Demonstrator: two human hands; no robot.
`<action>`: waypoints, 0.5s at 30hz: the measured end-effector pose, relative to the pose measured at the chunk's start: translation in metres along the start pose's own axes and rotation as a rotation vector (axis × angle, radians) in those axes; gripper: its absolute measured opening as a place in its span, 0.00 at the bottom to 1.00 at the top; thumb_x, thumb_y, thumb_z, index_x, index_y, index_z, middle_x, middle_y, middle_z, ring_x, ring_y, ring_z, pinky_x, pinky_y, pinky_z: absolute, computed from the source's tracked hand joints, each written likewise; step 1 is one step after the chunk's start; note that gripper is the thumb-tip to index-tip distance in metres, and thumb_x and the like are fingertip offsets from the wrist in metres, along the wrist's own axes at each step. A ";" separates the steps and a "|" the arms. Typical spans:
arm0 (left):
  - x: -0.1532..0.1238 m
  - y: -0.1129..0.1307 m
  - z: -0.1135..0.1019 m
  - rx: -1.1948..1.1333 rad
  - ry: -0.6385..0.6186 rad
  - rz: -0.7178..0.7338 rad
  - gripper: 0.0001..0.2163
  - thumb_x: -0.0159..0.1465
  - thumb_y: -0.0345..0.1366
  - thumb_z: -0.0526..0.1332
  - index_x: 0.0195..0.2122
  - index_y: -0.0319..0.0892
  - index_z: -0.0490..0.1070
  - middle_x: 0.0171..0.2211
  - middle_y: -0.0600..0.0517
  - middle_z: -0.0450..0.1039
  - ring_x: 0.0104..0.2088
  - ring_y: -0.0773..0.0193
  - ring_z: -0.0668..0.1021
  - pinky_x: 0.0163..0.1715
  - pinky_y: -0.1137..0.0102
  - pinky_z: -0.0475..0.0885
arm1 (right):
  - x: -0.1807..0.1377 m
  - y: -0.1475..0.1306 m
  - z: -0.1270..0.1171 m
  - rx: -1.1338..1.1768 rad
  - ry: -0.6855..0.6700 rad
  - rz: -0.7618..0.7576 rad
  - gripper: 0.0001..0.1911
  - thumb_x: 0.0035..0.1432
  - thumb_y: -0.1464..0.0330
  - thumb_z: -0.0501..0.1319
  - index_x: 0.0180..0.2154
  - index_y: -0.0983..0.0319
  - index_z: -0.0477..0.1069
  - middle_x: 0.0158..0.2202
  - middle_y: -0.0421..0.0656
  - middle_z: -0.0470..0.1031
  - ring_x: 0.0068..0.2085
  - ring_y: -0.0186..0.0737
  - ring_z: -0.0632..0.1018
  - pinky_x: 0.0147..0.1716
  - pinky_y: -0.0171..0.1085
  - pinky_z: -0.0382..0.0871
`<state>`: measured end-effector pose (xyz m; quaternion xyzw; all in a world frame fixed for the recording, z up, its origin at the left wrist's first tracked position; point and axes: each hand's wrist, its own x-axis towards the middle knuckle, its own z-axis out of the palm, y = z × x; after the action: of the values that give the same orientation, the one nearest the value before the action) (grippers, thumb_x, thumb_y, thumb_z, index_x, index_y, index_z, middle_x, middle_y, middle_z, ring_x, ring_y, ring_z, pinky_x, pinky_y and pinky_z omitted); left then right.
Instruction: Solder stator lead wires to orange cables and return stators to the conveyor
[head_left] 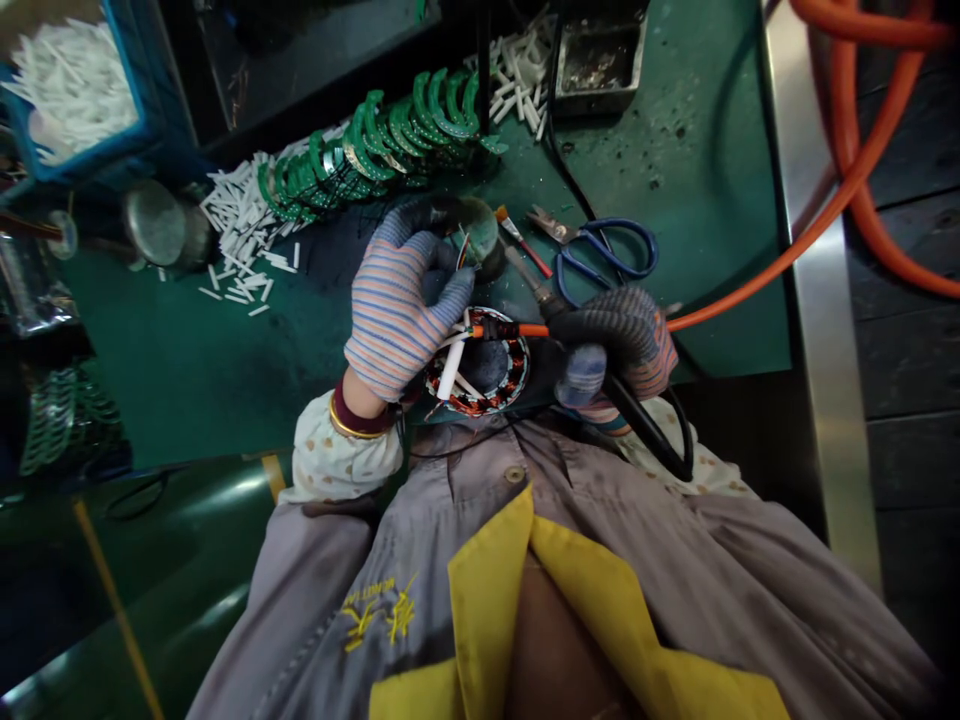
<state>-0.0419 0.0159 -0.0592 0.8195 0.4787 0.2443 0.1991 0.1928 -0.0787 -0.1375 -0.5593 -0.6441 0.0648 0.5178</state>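
My left hand point(401, 310), in a striped knit glove, pinches thin coloured wires point(463, 252) above a motor stator point(480, 385) with copper windings. A dark green round object point(478, 228) sits just beyond those fingertips. My right hand point(619, 350), also gloved, grips black-handled pliers point(645, 425) whose metal jaws point(525, 275) point up and left. An orange cable point(780, 240) runs to that hand and continues to the stator as a short orange end point(532, 330). A white sleeve point(450, 370) sticks out of the stator. Blue-handled scissors point(600, 255) and a small red-handled tool point(523, 242) lie just beyond my hands.
Several white plastic strips point(240, 230) and a curved stack of green parts point(375, 135) lie on the green bench point(697, 170). A blue bin point(75, 90) of white strips stands far left, a metal tray point(600, 60) at the back, and a steel edge point(817, 270) runs along the right.
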 end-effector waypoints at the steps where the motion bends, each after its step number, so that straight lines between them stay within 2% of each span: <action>1: 0.000 0.000 0.000 0.001 0.001 0.003 0.06 0.76 0.42 0.73 0.44 0.54 0.77 0.63 0.47 0.82 0.64 0.39 0.84 0.68 0.40 0.85 | 0.009 -0.004 0.001 0.006 0.106 -0.034 0.34 0.86 0.46 0.50 0.39 0.52 0.89 0.31 0.44 0.79 0.35 0.49 0.81 0.39 0.48 0.73; 2: 0.000 0.001 0.000 0.006 0.003 0.002 0.06 0.77 0.42 0.72 0.44 0.54 0.76 0.63 0.46 0.82 0.64 0.39 0.84 0.68 0.41 0.85 | 0.018 -0.007 0.003 -0.005 0.148 -0.057 0.32 0.86 0.48 0.52 0.42 0.53 0.90 0.33 0.45 0.80 0.37 0.48 0.81 0.39 0.48 0.73; 3: 0.000 0.001 0.000 0.013 0.005 -0.002 0.06 0.77 0.42 0.72 0.44 0.53 0.76 0.62 0.46 0.82 0.63 0.39 0.84 0.67 0.41 0.86 | 0.025 -0.009 0.006 -0.032 0.104 -0.069 0.28 0.86 0.51 0.54 0.46 0.53 0.91 0.36 0.45 0.82 0.39 0.49 0.82 0.41 0.48 0.74; 5: 0.001 -0.001 0.001 0.020 -0.004 -0.019 0.08 0.78 0.45 0.71 0.43 0.53 0.75 0.61 0.45 0.82 0.62 0.39 0.83 0.66 0.41 0.85 | 0.037 -0.010 0.011 -0.099 -0.100 -0.084 0.19 0.85 0.57 0.62 0.58 0.50 0.91 0.44 0.46 0.84 0.45 0.50 0.83 0.48 0.49 0.77; 7: 0.002 -0.004 0.002 0.009 -0.003 -0.032 0.11 0.78 0.49 0.72 0.43 0.54 0.75 0.59 0.45 0.82 0.61 0.37 0.83 0.65 0.39 0.85 | 0.044 -0.010 0.017 -0.194 -0.223 -0.093 0.19 0.80 0.61 0.69 0.66 0.44 0.89 0.50 0.45 0.85 0.49 0.52 0.82 0.51 0.49 0.77; 9: 0.004 -0.008 0.003 -0.022 -0.011 -0.037 0.12 0.77 0.53 0.73 0.42 0.54 0.76 0.59 0.44 0.82 0.61 0.35 0.82 0.64 0.37 0.84 | 0.048 -0.010 0.021 -0.304 -0.231 -0.106 0.20 0.77 0.62 0.74 0.66 0.43 0.89 0.51 0.45 0.85 0.49 0.53 0.82 0.51 0.49 0.77; 12: 0.005 -0.009 0.002 -0.090 -0.030 -0.042 0.13 0.75 0.55 0.74 0.42 0.55 0.77 0.59 0.46 0.83 0.60 0.34 0.82 0.66 0.35 0.81 | 0.048 -0.010 0.022 -0.378 -0.238 -0.086 0.16 0.77 0.62 0.73 0.62 0.49 0.91 0.50 0.48 0.85 0.49 0.54 0.81 0.50 0.50 0.76; 15: 0.006 -0.001 0.000 -0.081 -0.010 -0.054 0.12 0.77 0.53 0.72 0.41 0.55 0.76 0.55 0.46 0.83 0.60 0.36 0.82 0.66 0.37 0.80 | 0.035 -0.002 0.017 -0.313 -0.392 -0.031 0.15 0.80 0.60 0.68 0.61 0.50 0.90 0.50 0.50 0.84 0.52 0.55 0.80 0.52 0.51 0.76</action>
<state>-0.0403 0.0214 -0.0582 0.7987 0.4895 0.2538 0.2410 0.1848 -0.0437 -0.1233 -0.5994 -0.7430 0.0636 0.2909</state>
